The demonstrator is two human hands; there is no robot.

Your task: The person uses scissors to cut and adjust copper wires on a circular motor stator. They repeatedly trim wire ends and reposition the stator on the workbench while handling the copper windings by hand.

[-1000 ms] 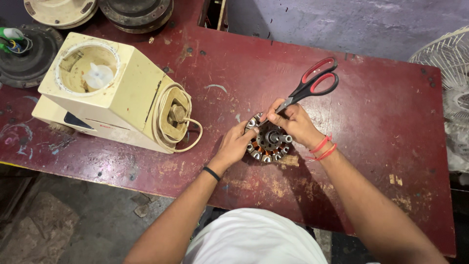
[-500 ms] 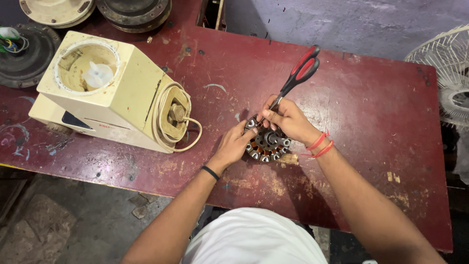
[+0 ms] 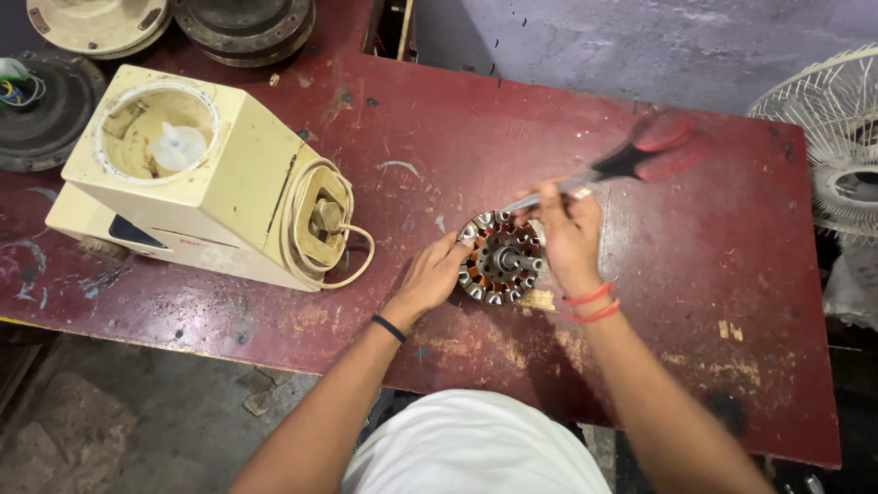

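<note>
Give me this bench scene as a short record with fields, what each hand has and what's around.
left hand: steadies the stator at its left edge
right hand: holds scissors by the blades, red handles pointing away, blurred
surface: red table
left of stator: cream mixer base lying on its side, cord wound on it
far right: fan guard

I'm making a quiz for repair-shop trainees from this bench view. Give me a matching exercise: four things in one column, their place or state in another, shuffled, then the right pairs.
Things:
1. scissors
2. motor stator
3. cream appliance base
4. white fan guard

Places or states:
A. lying on its side at the table's left, cord wound round its end
B. beyond the table's right edge
C. held in the right hand, red handles blurred
D. flat on the red table, steadied by the left hand

Pairs: 1-C, 2-D, 3-A, 4-B
</note>
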